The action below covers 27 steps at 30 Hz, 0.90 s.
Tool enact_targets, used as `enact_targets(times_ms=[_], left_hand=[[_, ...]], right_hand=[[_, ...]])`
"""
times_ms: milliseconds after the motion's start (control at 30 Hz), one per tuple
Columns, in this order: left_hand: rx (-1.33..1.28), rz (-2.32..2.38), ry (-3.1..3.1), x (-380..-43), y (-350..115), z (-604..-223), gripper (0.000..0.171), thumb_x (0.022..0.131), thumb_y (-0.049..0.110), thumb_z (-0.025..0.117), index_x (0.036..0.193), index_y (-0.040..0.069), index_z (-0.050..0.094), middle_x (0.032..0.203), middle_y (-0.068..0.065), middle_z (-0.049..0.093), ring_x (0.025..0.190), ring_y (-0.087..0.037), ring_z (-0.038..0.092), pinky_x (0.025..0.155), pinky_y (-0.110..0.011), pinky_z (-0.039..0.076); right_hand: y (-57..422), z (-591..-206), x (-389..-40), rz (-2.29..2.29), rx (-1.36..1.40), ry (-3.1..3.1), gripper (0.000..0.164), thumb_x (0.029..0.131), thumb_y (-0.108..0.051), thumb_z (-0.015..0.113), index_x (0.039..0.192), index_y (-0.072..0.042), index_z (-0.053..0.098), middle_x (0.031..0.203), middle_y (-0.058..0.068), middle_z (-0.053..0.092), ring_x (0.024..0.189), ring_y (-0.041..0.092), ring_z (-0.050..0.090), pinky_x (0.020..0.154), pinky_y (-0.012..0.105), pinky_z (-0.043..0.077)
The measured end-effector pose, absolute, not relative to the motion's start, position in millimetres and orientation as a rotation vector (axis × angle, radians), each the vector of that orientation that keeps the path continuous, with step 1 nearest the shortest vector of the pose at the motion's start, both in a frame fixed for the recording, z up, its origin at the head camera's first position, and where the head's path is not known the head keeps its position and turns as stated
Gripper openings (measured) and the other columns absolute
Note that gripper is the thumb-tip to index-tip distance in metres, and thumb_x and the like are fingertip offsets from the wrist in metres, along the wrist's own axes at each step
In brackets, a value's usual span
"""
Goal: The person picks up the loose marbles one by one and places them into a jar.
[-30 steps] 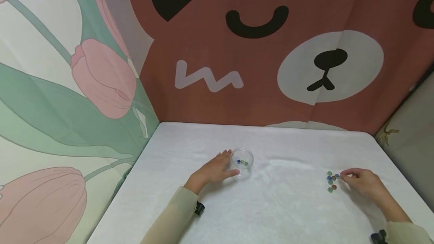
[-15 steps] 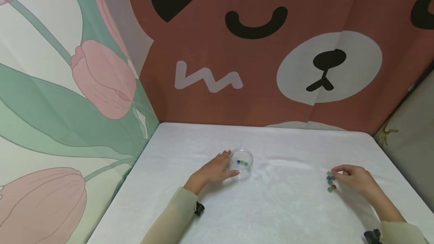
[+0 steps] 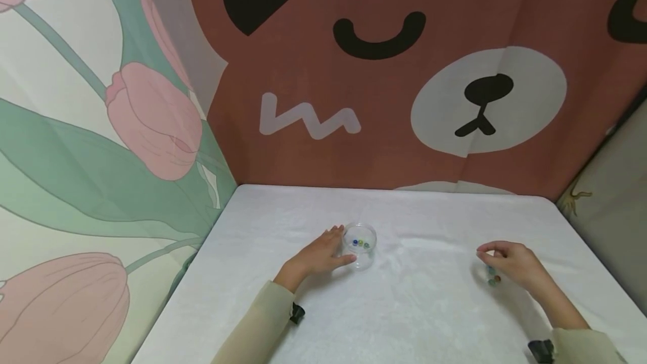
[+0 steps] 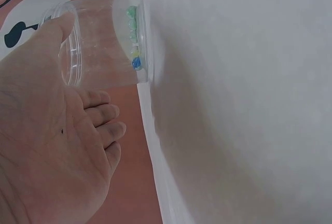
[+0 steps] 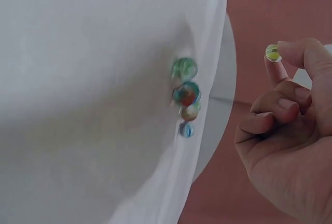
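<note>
My right hand [image 3: 515,263] pinches a clear marble with a yellow-green swirl [image 5: 273,53] between thumb and index fingertip, raised off the table. Its other fingers are curled in. Below it, several glass marbles [image 5: 185,93] in green, orange and blue lie close together, partly hidden by the hand in the head view. My left hand [image 3: 318,253] lies along the left side of a clear jar [image 3: 360,263], its fingers loosely extended and the thumb at the rim. The jar stands upright and uncovered, with several green, yellow and blue marbles [image 4: 133,27] on its bottom.
A white cloth [image 3: 404,308] covers the table. Behind it hangs a brown bear-print curtain [image 3: 303,162], and a tulip-print one [image 3: 162,206] hangs at the left. The table's right edge runs past my right forearm.
My right hand has reached the marble group, pinched a marble and moved left and up with it. The left hand and jar have stayed in place.
</note>
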State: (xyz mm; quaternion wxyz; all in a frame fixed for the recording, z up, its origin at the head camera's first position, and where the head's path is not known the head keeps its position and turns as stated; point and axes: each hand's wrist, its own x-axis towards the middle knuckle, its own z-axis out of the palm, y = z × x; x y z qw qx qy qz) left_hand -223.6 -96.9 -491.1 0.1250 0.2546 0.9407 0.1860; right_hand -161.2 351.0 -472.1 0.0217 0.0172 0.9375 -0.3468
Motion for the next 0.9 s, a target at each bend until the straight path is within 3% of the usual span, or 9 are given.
enact_targets(times_ms=[267,500,900], left_hand=[[0.740,0.544,2.741,-221.9,-96.4,-490.5,0.096,0.096,0.072,0.044,0.163,0.010,0.016,0.170,-0.004,0.015,0.157,-0.019,0.010,0.128,-0.039,0.014],[0.736,0.541,2.751,-222.9,-96.4,-490.8,0.097,0.096,0.074,0.043,0.163,0.009,0.016,0.170,-0.004,0.015,0.157,-0.019,0.011,0.128,-0.039,0.015],[0.758,0.546,2.749,-225.0,-97.3,-494.6,0.097,0.096,0.074,0.043,0.163,0.009,0.016,0.170,-0.005,0.016,0.157,-0.020,0.011,0.128,-0.038,0.015]], right_hand=[[332.6,-470.1,-161.3,-1.134,-0.003,2.890,0.034,0.096,-0.029,0.071,0.113,0.000,0.072,0.063,-0.003,0.042,0.050,0.011,0.043,0.043,0.028,0.038],[316.0,-468.7,-166.1,-1.157,-0.061,2.922,0.028,0.096,-0.027,0.072,0.109,-0.003,0.074,0.063,-0.004,0.040,0.056,0.010,0.037,0.049,0.027,0.033],[289.9,-468.0,-175.4,-1.242,-0.167,2.899,0.024,0.095,-0.025,0.072,0.107,-0.004,0.075,0.060,-0.006,0.036,0.052,0.008,0.032,0.046,0.026,0.032]])
